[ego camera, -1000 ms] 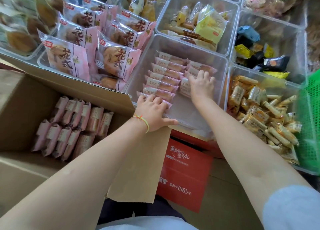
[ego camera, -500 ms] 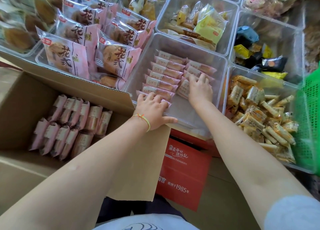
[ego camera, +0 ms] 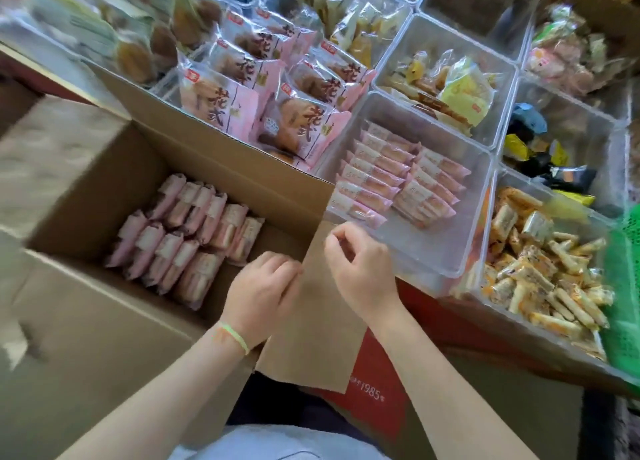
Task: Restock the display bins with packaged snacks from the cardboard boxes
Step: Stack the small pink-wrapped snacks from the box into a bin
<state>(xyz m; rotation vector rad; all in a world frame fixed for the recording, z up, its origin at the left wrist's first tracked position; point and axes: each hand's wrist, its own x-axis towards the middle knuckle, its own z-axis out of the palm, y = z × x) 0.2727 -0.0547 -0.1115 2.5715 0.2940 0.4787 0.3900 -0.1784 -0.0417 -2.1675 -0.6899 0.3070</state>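
An open cardboard box (ego camera: 86,189) at the left holds two rows of pink snack packets (ego camera: 187,231). To its right, a clear display bin (ego camera: 446,251) contains two short rows of the same pink packets (ego camera: 391,179). My left hand (ego camera: 259,293) hovers over the box's right end, fingers loosely curled and holding nothing. My right hand (ego camera: 360,265) is above the box's brown flap (ego camera: 311,321), just short of the bin's front wall, fingers loosely curled and empty.
Larger pink pastry bags (ego camera: 277,113) fill the bin behind the box. Bins of yellow packets (ego camera: 460,92), dark wrapped sweets (ego camera: 540,154) and golden bars (ego camera: 540,269) lie to the right. A green basket (ego camera: 627,303) stands at the right edge. A red carton (ego camera: 381,390) sits below.
Both hands have pulled back out of the clear bin toward me and to the left. The packets they were pressing stay in the bin. The view has shifted left over the box.
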